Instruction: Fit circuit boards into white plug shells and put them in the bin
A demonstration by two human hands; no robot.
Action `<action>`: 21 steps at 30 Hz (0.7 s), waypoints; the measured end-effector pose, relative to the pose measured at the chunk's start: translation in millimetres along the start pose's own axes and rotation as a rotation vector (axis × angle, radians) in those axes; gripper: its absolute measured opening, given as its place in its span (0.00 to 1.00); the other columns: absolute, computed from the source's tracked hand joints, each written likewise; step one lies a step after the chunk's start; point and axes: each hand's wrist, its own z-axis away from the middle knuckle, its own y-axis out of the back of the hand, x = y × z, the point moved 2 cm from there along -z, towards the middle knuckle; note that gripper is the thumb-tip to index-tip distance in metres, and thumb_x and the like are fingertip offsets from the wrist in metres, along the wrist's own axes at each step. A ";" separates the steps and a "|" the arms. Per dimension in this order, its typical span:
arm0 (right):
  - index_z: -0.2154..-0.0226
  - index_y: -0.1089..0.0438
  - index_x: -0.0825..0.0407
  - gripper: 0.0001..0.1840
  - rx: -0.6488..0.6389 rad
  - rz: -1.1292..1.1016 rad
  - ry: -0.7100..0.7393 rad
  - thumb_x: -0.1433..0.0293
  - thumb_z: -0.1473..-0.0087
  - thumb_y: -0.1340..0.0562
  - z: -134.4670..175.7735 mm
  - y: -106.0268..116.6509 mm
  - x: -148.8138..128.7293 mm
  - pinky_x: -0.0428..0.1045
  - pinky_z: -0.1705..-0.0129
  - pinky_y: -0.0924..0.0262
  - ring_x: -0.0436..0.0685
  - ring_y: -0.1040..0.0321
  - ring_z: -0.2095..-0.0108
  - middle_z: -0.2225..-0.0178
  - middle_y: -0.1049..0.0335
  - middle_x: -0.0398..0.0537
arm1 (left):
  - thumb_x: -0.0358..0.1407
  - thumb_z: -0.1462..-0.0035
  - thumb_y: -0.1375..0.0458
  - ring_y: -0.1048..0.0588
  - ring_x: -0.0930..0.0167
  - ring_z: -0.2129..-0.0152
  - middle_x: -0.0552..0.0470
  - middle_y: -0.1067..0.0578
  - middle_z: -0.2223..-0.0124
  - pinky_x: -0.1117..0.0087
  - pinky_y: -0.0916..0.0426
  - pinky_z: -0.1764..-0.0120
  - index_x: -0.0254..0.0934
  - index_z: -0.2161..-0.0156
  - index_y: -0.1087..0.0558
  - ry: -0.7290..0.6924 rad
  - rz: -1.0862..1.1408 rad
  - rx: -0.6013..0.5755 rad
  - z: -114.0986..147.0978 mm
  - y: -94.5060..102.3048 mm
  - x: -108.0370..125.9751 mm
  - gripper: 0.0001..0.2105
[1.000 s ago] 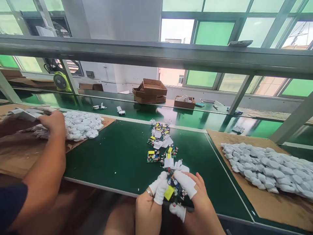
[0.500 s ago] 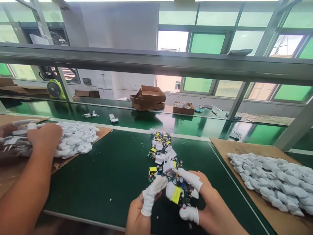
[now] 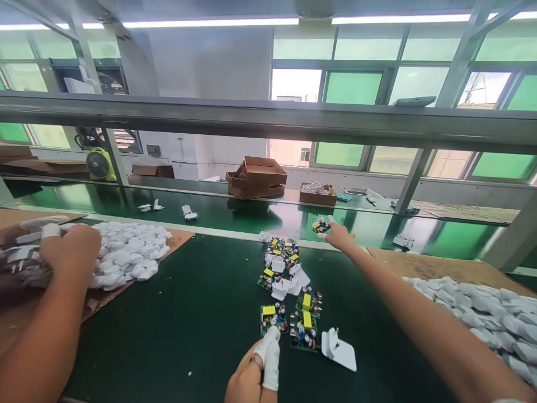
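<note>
My right hand (image 3: 340, 237), white covers on its fingertips, is stretched far forward over the shiny green belt, pinching a small circuit board (image 3: 320, 226) with a yellow part. Close to me, my left hand (image 3: 257, 366) has its covered fingers pressed together at the front edge of another circuit board (image 3: 268, 311). Beside that one lie more boards, among them a circuit board (image 3: 304, 331). A white plug housing (image 3: 339, 351) rests to their right, its flat side down. Behind them runs a row of boards mixed with white plastic pieces (image 3: 280, 288).
At left, a co-worker's hands (image 3: 69, 246) handle white plug parts beside a heap of white pieces (image 3: 126, 254) on cardboard. Another heap (image 3: 482, 308) covers cardboard at right. Brown boxes (image 3: 258, 176) stand beyond the belt, under a metal rail (image 3: 260, 120).
My right hand has gone from the near boards far forward, carrying a circuit board. The white housing now lies on the table. My left hand has shifted slightly toward me. The view has tilted up.
</note>
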 end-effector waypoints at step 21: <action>0.60 0.37 0.58 0.14 -0.189 0.457 0.020 0.73 0.50 0.49 155.4 55.8 105.7 0.61 0.59 0.47 0.65 0.42 0.57 0.59 0.37 0.58 | 0.37 0.52 0.53 0.50 0.59 0.47 0.39 0.43 0.46 0.54 0.50 0.49 0.28 0.47 0.45 -0.383 -0.507 -0.421 4.6 -60.0 43.0 0.25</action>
